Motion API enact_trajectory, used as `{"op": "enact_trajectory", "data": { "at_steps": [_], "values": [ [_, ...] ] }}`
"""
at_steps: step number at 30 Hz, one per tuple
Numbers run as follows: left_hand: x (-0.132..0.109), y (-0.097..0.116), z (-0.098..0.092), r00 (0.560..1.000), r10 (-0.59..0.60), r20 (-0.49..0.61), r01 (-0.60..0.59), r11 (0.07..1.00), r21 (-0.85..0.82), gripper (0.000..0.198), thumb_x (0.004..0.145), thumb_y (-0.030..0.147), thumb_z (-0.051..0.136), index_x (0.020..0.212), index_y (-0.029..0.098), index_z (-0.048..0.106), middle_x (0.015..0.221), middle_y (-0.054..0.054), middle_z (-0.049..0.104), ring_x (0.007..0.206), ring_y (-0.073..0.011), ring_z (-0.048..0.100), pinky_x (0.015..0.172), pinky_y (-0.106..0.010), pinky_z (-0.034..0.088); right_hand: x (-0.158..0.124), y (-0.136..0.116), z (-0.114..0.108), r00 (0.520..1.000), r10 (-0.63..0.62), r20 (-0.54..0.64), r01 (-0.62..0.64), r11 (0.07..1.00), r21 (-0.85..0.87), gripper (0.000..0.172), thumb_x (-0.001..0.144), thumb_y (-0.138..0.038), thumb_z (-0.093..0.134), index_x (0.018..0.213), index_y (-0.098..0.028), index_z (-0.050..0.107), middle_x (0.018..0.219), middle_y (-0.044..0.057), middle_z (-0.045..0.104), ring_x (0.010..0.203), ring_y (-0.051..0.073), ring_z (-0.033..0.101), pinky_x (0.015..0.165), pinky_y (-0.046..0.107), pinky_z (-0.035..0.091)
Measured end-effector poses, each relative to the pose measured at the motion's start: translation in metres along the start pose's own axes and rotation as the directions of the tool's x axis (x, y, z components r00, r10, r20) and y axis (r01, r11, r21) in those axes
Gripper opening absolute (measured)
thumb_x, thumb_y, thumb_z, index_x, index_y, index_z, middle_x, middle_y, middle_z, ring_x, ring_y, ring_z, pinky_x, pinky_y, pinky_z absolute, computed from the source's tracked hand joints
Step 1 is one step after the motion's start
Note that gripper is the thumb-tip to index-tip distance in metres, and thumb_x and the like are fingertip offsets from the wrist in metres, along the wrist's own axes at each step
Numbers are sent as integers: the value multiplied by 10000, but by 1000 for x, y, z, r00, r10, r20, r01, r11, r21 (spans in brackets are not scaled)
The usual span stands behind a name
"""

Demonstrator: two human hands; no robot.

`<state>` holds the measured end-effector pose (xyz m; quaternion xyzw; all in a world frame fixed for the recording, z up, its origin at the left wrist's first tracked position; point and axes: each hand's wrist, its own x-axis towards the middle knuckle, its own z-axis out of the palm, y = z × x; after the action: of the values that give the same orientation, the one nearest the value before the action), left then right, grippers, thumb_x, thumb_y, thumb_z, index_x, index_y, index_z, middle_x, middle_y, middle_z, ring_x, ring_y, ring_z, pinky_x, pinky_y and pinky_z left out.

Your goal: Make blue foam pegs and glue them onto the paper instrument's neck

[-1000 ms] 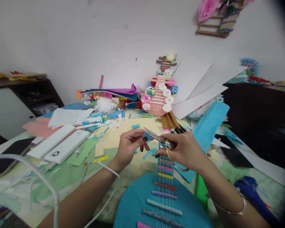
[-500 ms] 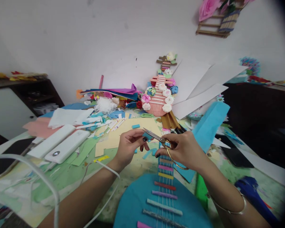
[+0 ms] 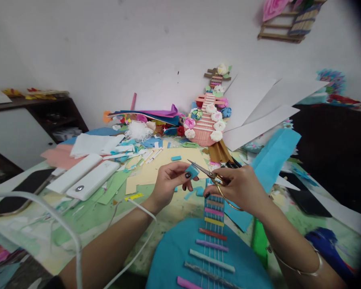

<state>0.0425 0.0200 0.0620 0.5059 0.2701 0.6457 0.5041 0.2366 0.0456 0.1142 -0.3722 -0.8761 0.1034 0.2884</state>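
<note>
My left hand [image 3: 171, 182] pinches a small blue piece [image 3: 192, 171] between thumb and fingers. My right hand [image 3: 239, 186] is wrapped round the gold handles of a pair of scissors [image 3: 206, 170], whose blades point left and lie at the blue piece. Below my hands a blue paper guitar [image 3: 174, 257] with coloured strips and white strings across it reaches to the bottom edge. Another small blue piece [image 3: 176, 158] rests on a cream sheet [image 3: 185, 154] just beyond my left hand.
A pink guitar [image 3: 203, 134] with paper flowers leans on the wall. White power banks [image 3: 93, 180] and a phone [image 3: 21, 190] lie at left, with a white cable [image 3: 63, 224] in front. Blue crepe paper [image 3: 270, 158] and a dark blue object [image 3: 327, 245] are at right.
The view has shifted, so most things appear further right. The blue piece in my left hand shows more of its face beside the scissor blades.
</note>
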Motion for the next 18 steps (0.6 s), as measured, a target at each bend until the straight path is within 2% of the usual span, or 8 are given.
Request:
{"op": "enact_trajectory", "data": {
  "at_steps": [6, 10, 18],
  "values": [
    [-1, 3, 0, 994, -108, 26, 111, 979, -173, 207, 713, 274, 707, 825, 101, 683, 578, -29, 641, 389, -102, 547, 387, -201, 412, 2, 0, -3, 996, 18, -86, -19, 1000, -6, 445, 701, -596, 648, 656, -153, 659, 444, -62, 373, 463, 67, 272, 450, 203, 235],
    [-1, 2, 0, 986, -153, 70, 166, 955, -245, 192, 717, 250, 706, 851, 114, 683, 588, -24, 636, 370, -87, 529, 368, -188, 404, 2, -2, -4, 1000, 11, -28, -13, 999, -49, 420, 688, -581, 668, 758, -168, 674, 454, -58, 417, 462, 74, 327, 476, 206, 248],
    [-3, -4, -2, 978, -165, 126, 195, 939, -283, 189, 723, 237, 705, 866, 115, 682, 587, -28, 621, 364, -87, 527, 365, -181, 390, 3, -1, -1, 999, -22, 42, 25, 997, -77, 432, 703, -595, 647, 733, -165, 641, 475, -50, 406, 494, 88, 327, 496, 224, 218]
  ]
}}
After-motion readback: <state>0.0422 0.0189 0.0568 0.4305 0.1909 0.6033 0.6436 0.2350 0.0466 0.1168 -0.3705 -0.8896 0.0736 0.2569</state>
